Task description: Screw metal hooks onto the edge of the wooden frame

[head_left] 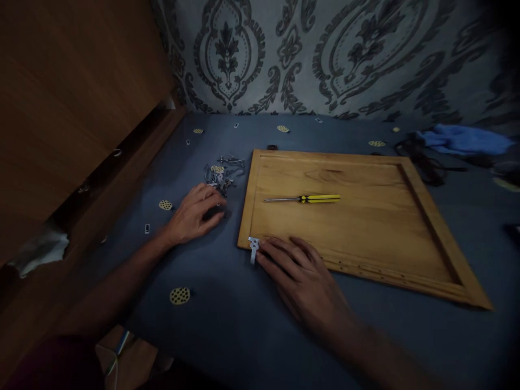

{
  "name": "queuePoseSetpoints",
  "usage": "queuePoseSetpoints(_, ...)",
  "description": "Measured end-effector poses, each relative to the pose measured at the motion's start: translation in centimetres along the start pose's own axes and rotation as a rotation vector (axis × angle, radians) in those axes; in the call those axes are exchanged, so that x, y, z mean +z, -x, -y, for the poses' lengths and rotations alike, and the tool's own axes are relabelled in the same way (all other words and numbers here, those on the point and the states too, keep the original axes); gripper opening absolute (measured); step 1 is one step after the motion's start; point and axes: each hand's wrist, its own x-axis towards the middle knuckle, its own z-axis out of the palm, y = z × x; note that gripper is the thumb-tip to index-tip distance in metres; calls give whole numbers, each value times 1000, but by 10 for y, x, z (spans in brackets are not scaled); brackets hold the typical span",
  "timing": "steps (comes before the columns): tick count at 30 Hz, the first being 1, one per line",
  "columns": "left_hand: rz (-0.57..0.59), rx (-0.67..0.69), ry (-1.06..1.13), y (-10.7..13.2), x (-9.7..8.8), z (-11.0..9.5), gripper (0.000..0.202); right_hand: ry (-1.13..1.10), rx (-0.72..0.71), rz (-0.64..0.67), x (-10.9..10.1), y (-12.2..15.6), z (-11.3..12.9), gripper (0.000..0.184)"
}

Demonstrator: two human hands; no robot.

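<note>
My right hand (303, 279) is at the near left corner of a framed wooden panel (361, 227), its fingertips closed against a small silver metal hinge (254, 248). That hinge sits on the corner, one arm sticking out past the panel's near edge. To the left, my left hand (197, 213) hovers low over the table with fingers bent and apart, nothing visible in them. Just beyond its fingertips lies a loose heap of small metal hardware (222, 176). On the panel rests a screwdriver (311, 199) with a yellow and black handle, its shaft pointing left.
A blue cloth (467, 139) lies at the far right, with dark-framed glasses (428, 162) beside it. The table cover (227, 325) is dark blue with yellow printed shapes. Patterned wallpaper (284, 59) rises behind, and a brown wooden cabinet (77, 97) stands along the left.
</note>
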Motion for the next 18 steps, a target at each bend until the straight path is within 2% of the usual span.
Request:
queuePoseSetpoints(7, 128, 142, -181, 1, -2, 2, 25, 5, 2, 42, -4, 0, 1, 32)
queuePoseSetpoints(12, 162, 130, -224, 0, -2, 2, 29, -5, 19, 39, -2, -1, 2, 31)
queuePoseSetpoints(18, 171, 147, -177, -1, 0, 1, 27, -32, 28, 20, 1, 2, 1, 31)
